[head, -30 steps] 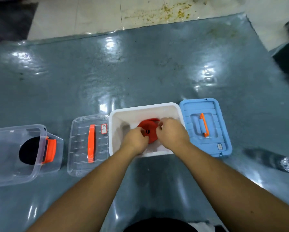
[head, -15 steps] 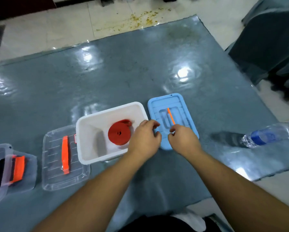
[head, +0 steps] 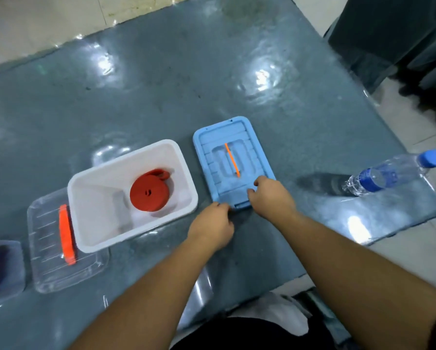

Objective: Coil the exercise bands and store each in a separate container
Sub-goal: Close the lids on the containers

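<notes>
Head view: both hands (head: 239, 208) grip blue lid (head: 231, 157); red band (head: 150, 194) coiled.

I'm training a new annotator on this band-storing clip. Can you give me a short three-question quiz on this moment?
1. True or false: the red coiled band lies inside the white container.
2. Which item do both hands touch? A) blue lid B) clear lid C) water bottle
3. Fill in: the handle on the blue lid is ___ in colour.

Key: 1 true. 2 A: the left hand and right hand hold its near edge. 3 orange.
</notes>
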